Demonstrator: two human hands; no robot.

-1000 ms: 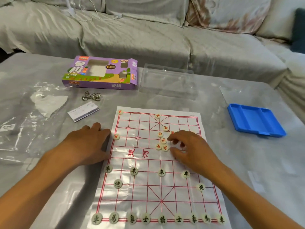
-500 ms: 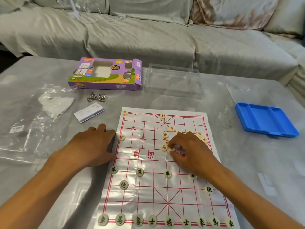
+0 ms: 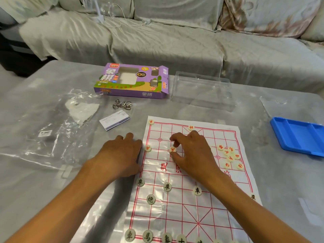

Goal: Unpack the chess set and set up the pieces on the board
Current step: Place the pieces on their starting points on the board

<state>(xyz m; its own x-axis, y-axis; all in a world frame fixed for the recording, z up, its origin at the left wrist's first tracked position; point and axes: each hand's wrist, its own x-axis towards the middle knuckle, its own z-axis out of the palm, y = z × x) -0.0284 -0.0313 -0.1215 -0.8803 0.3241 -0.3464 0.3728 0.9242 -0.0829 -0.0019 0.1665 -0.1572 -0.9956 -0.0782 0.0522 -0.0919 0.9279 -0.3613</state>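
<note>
Your left hand is resting flat, fingers relaxed, on the table against the left edge of the paper board. Your right hand is pinching a red-lettered piece near the board's far-left corner, while loose red pieces are lying near its right edge.

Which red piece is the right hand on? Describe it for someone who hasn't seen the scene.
Start at the paper board, far half with the red pieces. On its soldier row, one step in from the left-edge soldier, sits the red soldier. It alone is pinched by the right hand; the loose red pile lies off to the right.
</note>
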